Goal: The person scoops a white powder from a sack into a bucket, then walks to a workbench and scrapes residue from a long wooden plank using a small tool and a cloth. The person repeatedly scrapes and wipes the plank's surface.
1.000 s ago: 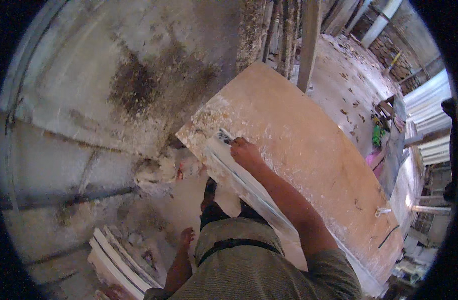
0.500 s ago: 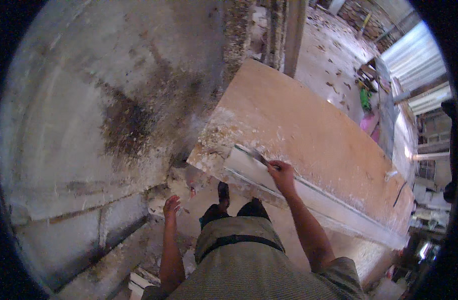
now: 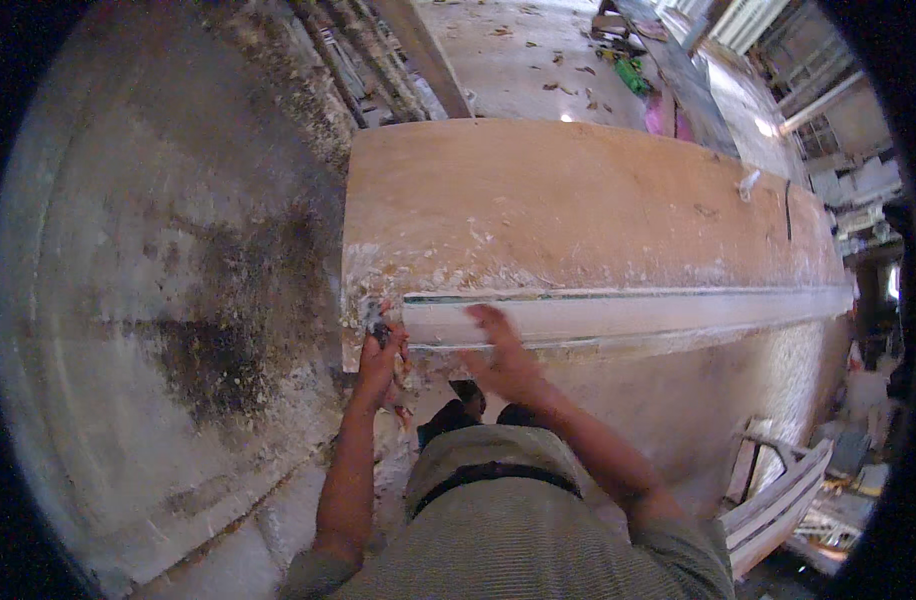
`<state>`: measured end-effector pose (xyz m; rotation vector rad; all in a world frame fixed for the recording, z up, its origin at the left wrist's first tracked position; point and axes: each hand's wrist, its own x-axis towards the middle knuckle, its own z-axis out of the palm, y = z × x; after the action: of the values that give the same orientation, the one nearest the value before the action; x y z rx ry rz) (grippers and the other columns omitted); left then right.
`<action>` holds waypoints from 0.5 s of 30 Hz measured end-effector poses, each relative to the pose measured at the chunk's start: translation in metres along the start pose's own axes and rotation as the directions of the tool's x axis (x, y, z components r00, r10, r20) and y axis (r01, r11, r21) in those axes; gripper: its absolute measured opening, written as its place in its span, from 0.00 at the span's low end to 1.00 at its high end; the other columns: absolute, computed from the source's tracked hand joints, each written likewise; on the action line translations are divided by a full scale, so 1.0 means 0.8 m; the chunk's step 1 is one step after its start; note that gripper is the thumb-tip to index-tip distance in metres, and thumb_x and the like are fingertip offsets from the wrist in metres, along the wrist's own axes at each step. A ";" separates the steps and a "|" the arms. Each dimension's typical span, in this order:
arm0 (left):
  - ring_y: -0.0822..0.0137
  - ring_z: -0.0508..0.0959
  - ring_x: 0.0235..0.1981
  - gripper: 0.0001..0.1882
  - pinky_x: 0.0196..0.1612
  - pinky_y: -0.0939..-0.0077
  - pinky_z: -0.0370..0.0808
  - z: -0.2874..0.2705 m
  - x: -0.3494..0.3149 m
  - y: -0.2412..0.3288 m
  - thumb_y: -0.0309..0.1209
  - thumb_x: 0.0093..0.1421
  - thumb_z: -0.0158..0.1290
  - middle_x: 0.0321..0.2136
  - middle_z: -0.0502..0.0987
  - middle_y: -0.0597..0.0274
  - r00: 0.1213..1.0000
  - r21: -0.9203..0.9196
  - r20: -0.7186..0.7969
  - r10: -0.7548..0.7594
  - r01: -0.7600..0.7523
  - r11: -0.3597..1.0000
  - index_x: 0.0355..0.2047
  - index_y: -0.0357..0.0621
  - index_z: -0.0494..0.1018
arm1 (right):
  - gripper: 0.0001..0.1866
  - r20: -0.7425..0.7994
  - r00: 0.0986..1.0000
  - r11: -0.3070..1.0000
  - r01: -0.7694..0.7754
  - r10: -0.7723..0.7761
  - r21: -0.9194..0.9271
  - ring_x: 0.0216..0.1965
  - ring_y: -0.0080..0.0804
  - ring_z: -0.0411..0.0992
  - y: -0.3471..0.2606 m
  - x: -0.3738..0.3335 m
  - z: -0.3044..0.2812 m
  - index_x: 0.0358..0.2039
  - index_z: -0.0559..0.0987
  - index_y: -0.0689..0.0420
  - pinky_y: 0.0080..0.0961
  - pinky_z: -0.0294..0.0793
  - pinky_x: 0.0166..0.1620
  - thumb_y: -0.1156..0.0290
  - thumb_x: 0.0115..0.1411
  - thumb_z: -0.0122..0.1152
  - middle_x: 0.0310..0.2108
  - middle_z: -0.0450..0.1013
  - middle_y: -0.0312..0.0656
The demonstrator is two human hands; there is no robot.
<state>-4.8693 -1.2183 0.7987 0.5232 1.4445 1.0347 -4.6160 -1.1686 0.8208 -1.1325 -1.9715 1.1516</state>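
The strip (image 3: 618, 318), a long pale plaster moulding, lies along the near edge of the slab (image 3: 578, 210), running from the slab's left end off to the right. Your left hand (image 3: 380, 352) is clenched on a small dark tool (image 3: 376, 322) at the strip's left end; your right hand (image 3: 503, 350) lies open and flat on the strip just beside it. Keep that palm pressing down so the strip cannot shift, and work the tool with short, light strokes at the end. The strip looks smooth and whitish, with crusty plaster crumbs (image 3: 448, 275) along its upper edge.
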 end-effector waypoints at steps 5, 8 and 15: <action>0.67 0.79 0.41 0.22 0.45 0.67 0.80 -0.041 0.034 0.014 0.33 0.71 0.53 0.45 0.76 0.59 0.925 0.436 0.356 0.132 -0.289 0.852 0.62 0.41 0.65 | 0.32 -0.379 0.728 0.820 -0.517 0.572 0.246 0.52 0.34 0.71 0.108 -0.134 -0.138 0.66 0.68 0.53 0.30 0.77 0.45 0.71 0.63 0.66 0.61 0.67 0.43; 0.69 0.79 0.37 0.24 0.39 0.70 0.80 -0.058 0.048 0.035 0.32 0.69 0.56 0.43 0.78 0.61 0.945 0.304 0.316 -0.089 -0.011 0.953 0.62 0.41 0.67 | 0.28 -0.484 0.487 0.679 -0.619 0.727 0.396 0.50 0.32 0.72 0.145 -0.228 -0.190 0.64 0.71 0.52 0.29 0.76 0.43 0.63 0.65 0.64 0.59 0.71 0.43; 0.68 0.81 0.40 0.14 0.36 0.72 0.79 -0.052 0.083 0.058 0.35 0.69 0.56 0.44 0.81 0.61 0.957 0.805 0.285 -0.055 -0.208 0.556 0.51 0.44 0.79 | 0.25 -0.524 0.369 0.611 -0.670 0.768 0.422 0.47 0.31 0.74 0.157 -0.324 -0.183 0.61 0.74 0.53 0.28 0.75 0.46 0.61 0.65 0.64 0.58 0.71 0.41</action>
<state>-4.9326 -1.1529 0.7957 1.3832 1.6023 0.2220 -4.3302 -1.3060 0.7594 -2.0937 -0.7576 0.9976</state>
